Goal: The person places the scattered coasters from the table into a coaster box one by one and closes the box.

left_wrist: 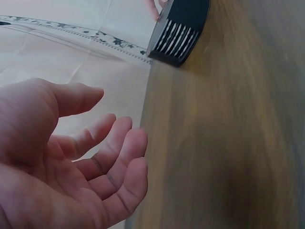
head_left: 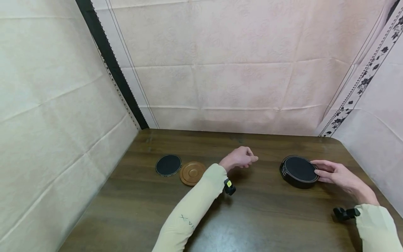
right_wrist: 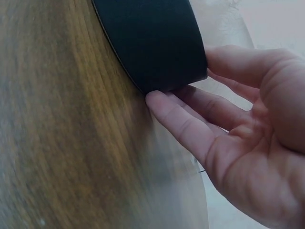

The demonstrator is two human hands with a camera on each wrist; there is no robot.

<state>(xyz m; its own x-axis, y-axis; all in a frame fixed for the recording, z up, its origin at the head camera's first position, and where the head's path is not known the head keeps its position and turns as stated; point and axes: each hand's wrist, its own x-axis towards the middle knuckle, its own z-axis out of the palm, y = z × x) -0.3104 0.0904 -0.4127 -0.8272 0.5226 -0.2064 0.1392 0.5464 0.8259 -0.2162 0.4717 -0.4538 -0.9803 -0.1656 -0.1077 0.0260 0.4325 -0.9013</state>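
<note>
On the right of the table stands a round black coaster holder [head_left: 300,170] with a dark flat top. In the left wrist view the coaster holder [left_wrist: 178,33] shows several stacked pale edges in its side opening. My right hand [head_left: 341,176] holds it at its right side. In the right wrist view the thumb is at its upper edge and a fingertip reaches the lower edge. Left of it my left hand [head_left: 240,157] hovers over the table, holding nothing, its fingers loosely curled. Near the left forearm lie a black round coaster [head_left: 168,165] and a brown ringed disc [head_left: 192,173].
The dark wooden table [head_left: 261,210] fills the lower view. Pale cloth [head_left: 239,84] hangs behind it and on both sides. The left sleeve [head_left: 192,210] crosses the table's front middle, partly in front of the brown disc.
</note>
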